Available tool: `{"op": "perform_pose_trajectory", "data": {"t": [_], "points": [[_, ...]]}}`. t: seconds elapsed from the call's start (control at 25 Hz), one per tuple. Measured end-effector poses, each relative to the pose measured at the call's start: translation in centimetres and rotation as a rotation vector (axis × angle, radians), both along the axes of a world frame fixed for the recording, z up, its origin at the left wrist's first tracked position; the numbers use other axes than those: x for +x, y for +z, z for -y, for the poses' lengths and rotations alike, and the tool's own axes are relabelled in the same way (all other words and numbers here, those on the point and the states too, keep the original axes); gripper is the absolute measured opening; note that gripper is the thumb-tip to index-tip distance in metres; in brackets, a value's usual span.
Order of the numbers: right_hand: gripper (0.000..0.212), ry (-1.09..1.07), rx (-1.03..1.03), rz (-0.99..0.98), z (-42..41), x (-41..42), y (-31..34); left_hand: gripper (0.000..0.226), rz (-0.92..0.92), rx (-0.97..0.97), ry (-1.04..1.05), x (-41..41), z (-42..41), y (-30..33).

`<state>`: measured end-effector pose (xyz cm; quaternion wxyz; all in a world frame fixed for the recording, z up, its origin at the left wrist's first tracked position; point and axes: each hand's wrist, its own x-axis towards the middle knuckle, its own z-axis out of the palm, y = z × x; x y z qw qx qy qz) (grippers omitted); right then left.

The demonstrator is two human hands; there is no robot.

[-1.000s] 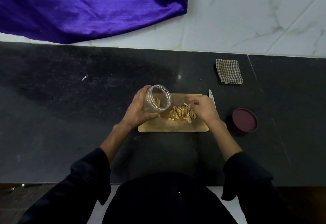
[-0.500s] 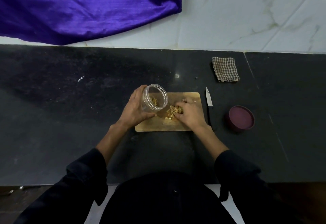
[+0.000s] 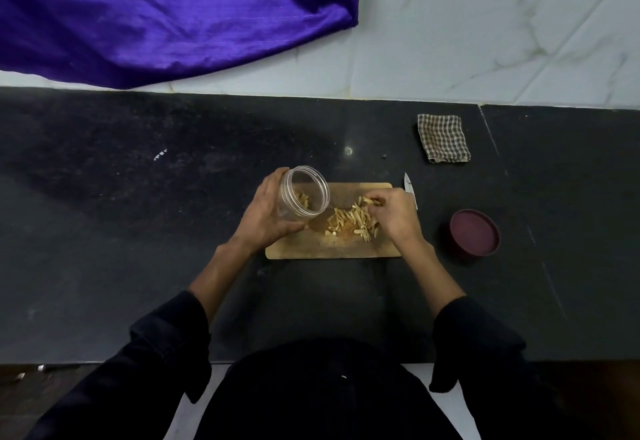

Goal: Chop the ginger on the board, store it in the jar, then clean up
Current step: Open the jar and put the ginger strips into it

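Ginger (image 3: pixel 353 223), already cut into pale sticks, lies in a loose heap on the middle of the wooden board (image 3: pixel 332 252), with a smaller share already inside the jar (image 3: pixel 304 195). So we judge the chopping done and the storing step in hand, roughly partway, since most of the sticks are on the board rather than in the jar.

Going from the left, our left hand (image 3: pixel 266 216) grips the clear jar, fingers curled round its wall, tilting it so the mouth faces right and up, just above the board's left end. Next comes the heap, and at its far right edge our right hand (image 3: pixel 394 214) hovers over it, its fingers (image 3: pixel 375 201) drawn together and pinching what looks like a few sticks, though at this size we cannot count them. Just past the board, the knife (image 3: pixel 410 192) lies on the dark bench (image 3: pixel 138 231), its handle hidden under the wrist. Further right sits the maroon lid (image 3: pixel 474 233), and behind it a folded checked cloth (image 3: pixel 443 138).

The next move, as we read it, calls for carrying the pinch across to the jar mouth without scattering pieces, then gathering the rest; lid, knife and cloth wait for the clean-up.
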<state>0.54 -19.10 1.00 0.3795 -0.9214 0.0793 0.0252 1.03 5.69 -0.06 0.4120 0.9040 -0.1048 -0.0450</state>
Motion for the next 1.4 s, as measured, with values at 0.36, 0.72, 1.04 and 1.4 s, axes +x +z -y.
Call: {"op": "perform_pose_trajectory", "data": {"t": [0.36, 0.72, 1.04, 1.4], "points": [[0.034, 0.011, 0.503, -0.093, -6.0, 2.1, 3.6, 0.105, -0.011, -0.034, -0.002, 0.0, -0.3, -0.2], [0.023, 0.023, 0.311, 0.024, -5.4, 1.6, 2.7, 0.105, -0.027, -0.031, 0.032, 0.0, -0.8, -0.5], [0.063, 0.206, -0.241, -0.369, 1.5, 0.0, 0.1, 0.101, -0.004, -0.051, 0.025, 0.0, -0.8, -0.3], [0.039, 0.198, -0.259, -0.169, -0.6, -0.1, -1.9, 0.1, -0.029, -0.047, 0.03, 0.0, -0.5, 0.0]]}}
